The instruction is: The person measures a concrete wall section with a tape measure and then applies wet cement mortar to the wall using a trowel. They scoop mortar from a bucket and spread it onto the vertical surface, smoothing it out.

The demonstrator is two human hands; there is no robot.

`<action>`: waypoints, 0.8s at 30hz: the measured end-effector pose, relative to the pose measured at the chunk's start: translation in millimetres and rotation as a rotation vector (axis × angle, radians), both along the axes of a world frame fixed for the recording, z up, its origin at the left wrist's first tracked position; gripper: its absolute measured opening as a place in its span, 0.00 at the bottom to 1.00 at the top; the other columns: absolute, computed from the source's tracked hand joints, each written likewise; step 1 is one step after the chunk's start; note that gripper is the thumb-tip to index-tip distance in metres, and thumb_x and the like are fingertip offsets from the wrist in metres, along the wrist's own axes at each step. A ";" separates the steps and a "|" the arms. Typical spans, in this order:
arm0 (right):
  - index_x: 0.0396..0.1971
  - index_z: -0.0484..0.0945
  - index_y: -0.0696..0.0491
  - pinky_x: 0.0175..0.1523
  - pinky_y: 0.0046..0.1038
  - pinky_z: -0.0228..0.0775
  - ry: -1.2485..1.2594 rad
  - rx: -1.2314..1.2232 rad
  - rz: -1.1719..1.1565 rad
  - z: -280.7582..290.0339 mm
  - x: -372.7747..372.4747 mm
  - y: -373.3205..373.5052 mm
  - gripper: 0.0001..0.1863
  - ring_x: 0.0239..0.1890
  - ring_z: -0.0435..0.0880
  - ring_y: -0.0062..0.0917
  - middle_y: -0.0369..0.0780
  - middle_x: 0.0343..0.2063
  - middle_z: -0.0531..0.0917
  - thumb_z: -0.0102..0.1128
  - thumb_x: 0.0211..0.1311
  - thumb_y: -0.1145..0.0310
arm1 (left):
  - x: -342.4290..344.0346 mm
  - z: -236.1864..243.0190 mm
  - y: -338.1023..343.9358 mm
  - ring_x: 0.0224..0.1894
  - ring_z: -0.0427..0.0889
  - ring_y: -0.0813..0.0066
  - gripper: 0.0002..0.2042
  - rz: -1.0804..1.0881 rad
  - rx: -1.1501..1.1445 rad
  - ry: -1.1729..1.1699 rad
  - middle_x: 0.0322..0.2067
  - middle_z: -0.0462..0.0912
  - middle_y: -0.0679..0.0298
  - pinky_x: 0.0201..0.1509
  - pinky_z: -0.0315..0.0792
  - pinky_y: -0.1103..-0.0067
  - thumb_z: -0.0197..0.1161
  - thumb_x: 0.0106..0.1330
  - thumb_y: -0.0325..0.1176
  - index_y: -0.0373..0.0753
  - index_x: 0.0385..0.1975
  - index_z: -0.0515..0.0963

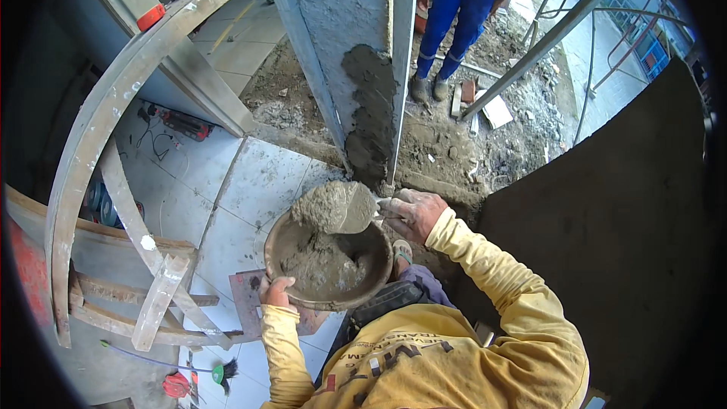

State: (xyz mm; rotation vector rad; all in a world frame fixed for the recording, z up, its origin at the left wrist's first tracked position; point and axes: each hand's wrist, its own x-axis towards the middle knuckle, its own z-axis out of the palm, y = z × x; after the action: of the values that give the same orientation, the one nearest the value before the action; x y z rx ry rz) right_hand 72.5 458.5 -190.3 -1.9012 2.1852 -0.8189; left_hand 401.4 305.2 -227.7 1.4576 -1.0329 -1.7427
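Note:
My left hand [278, 291] grips the rim of a round brown bowl [384, 265] at its lower left, the thumb lying over the edge. Grey wet mortar [318, 261] fills part of the bowl. Closed round the handle of a trowel [360, 210], my right hand [413, 213] holds it over the bowl's far side. A heap of mortar [322, 204] rests on the trowel's blade. Just beyond stands a grey column [341, 15] with pale straight edge strips; fresh dark mortar [371, 98] covers its lower right part.
A wooden frame [113, 106] stands at the left on white tiles [261, 174]. A person in blue trousers [458, 11] stands on rubble behind the column. Metal scaffold poles [560, 30] slant at upper right, above a large dark sheet [606, 220]. A red-and-black tool [185, 123] lies near the doorway.

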 end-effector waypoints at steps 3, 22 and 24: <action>0.49 0.77 0.48 0.39 0.37 0.78 -0.093 -0.055 -0.072 42.0 -18.4 -14.7 0.19 0.36 0.83 0.39 0.42 0.35 0.81 0.64 0.58 0.60 | 25.9 -10.5 3.8 0.43 0.78 0.64 0.26 0.160 -0.033 -0.024 0.42 0.79 0.60 0.50 0.73 0.71 0.60 0.41 0.22 0.32 0.47 0.73; 0.48 0.75 0.60 0.27 0.23 0.75 -1.120 -0.331 -0.403 67.7 -109.8 -35.0 0.19 0.25 0.82 0.22 0.41 0.30 0.83 0.60 0.64 0.62 | 220.3 -54.9 -4.8 0.38 0.81 0.59 0.25 0.475 -0.031 -0.339 0.36 0.80 0.57 0.42 0.77 0.67 0.60 0.37 0.24 0.33 0.42 0.74; 0.48 0.75 0.60 0.27 0.23 0.74 -1.131 -0.369 -0.407 68.2 -100.8 -27.5 0.19 0.23 0.81 0.21 0.41 0.29 0.83 0.60 0.65 0.62 | 247.2 -71.9 -11.2 0.37 0.81 0.59 0.24 0.430 -0.053 -0.323 0.37 0.80 0.57 0.41 0.78 0.67 0.60 0.37 0.24 0.33 0.42 0.74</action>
State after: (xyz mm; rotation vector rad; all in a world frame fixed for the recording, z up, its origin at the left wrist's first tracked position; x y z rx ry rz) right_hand -28.3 431.1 -122.1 -0.6437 1.6773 -1.8548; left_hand 648.6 294.0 -299.7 1.8087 -0.8314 -1.1957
